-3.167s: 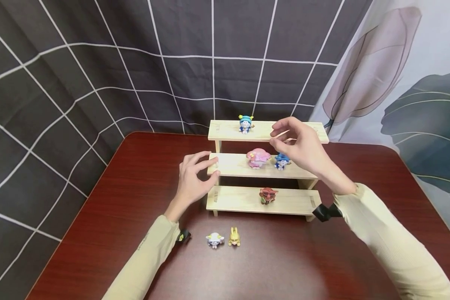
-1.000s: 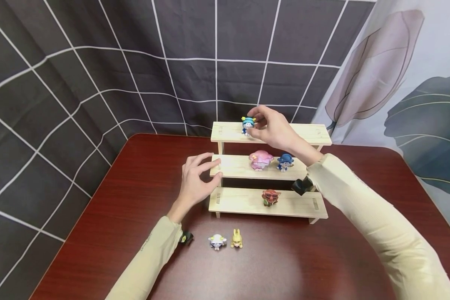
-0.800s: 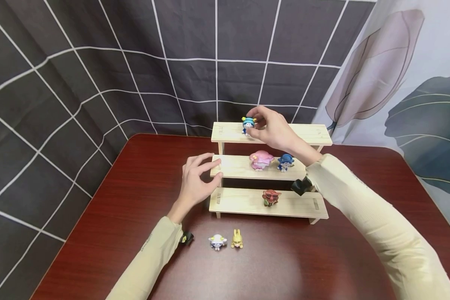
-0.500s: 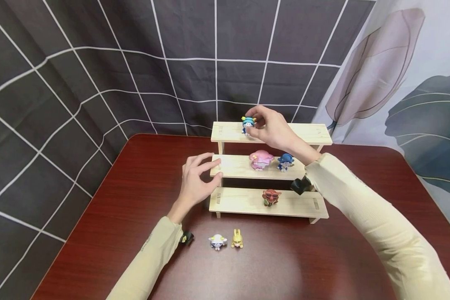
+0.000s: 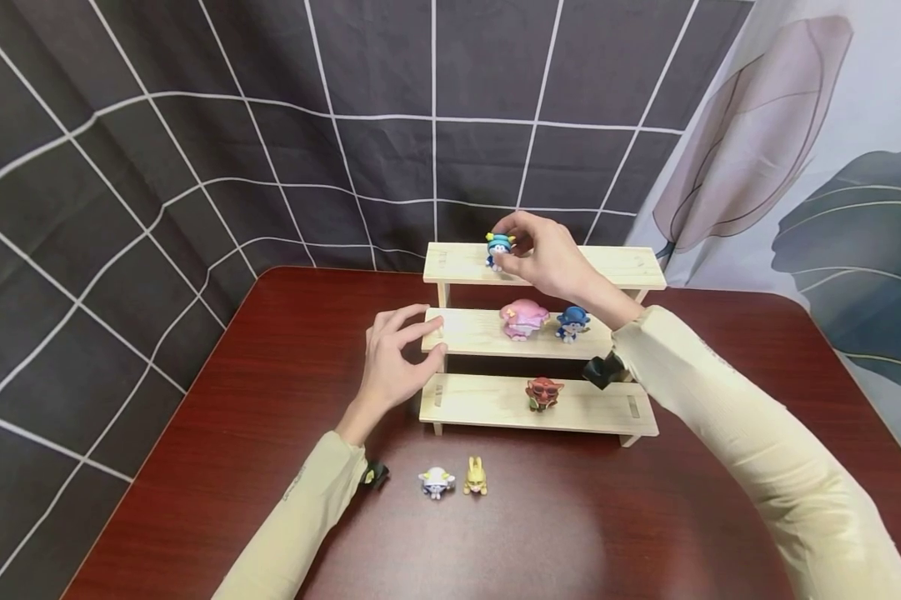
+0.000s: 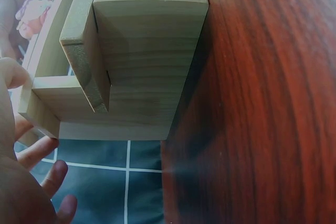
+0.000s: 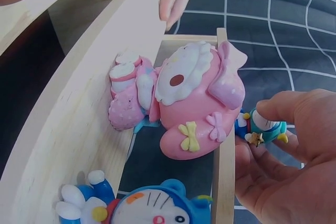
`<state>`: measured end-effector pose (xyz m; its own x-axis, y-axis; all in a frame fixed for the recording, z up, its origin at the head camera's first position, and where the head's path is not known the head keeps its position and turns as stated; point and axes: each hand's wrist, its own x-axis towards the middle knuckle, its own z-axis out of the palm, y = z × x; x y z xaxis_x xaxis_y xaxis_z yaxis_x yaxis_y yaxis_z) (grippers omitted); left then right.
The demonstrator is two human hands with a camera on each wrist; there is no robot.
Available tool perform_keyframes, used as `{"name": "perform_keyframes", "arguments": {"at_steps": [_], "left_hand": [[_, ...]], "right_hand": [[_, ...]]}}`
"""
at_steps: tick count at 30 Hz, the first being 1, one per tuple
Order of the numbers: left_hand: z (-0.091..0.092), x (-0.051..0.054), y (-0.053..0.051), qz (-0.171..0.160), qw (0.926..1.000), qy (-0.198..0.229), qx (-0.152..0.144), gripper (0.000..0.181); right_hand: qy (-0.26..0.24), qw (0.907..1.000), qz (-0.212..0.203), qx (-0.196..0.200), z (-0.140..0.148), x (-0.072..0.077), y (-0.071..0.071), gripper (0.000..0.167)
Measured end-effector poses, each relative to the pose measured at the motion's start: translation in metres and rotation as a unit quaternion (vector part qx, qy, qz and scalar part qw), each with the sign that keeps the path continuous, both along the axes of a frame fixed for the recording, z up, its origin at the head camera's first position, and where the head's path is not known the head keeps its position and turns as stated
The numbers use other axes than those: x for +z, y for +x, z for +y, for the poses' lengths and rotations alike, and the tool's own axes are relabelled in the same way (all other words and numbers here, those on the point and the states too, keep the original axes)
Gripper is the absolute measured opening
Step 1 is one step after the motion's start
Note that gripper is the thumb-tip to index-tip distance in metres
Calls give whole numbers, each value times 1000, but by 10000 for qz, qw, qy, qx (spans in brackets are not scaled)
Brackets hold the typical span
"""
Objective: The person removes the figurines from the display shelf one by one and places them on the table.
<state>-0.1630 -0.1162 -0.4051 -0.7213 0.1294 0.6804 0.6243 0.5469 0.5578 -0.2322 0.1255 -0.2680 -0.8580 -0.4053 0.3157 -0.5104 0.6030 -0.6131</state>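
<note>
My right hand (image 5: 551,257) pinches a small Doraemon-like figurine (image 5: 498,247) in a teal hat between thumb and fingers, on the top tier of a stepped wooden display rack (image 5: 473,332). In the right wrist view the figurine (image 7: 265,127) sits between thumb and fingertips. My left hand (image 5: 395,358) grips the left end of the middle tier, thumb in front and fingers behind. That tier bears a pink hooded figurine (image 5: 523,320) and a blue-hatted figurine (image 5: 572,323). A red-brown figurine (image 5: 543,393) with sunglasses stands on the lowest tier.
On the dark red table (image 5: 285,375), before the rack, are a white figurine (image 5: 437,482) and a yellow long-eared figurine (image 5: 475,477). Behind hangs a dark curtain (image 5: 375,158) with white grid lines. A patterned pale curtain (image 5: 765,167) is at the right.
From the right part of the top tier, my right hand has moved left and taken hold of the teal-hatted figurine. Over the last second both hands stay nearly still.
</note>
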Motion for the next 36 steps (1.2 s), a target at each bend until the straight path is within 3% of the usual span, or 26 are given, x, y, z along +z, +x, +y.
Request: {"name": "perform_keyframes", "arguments": {"at_steps": [16, 36], "left_hand": [[0, 1, -1, 10, 10000, 21, 23, 32], [1, -2, -1, 19, 10000, 48, 13, 34]], "right_hand": [[-11, 10000, -41, 70, 4, 4, 5, 30], [-251, 9991, 191, 299, 20, 3, 32, 28]]}}
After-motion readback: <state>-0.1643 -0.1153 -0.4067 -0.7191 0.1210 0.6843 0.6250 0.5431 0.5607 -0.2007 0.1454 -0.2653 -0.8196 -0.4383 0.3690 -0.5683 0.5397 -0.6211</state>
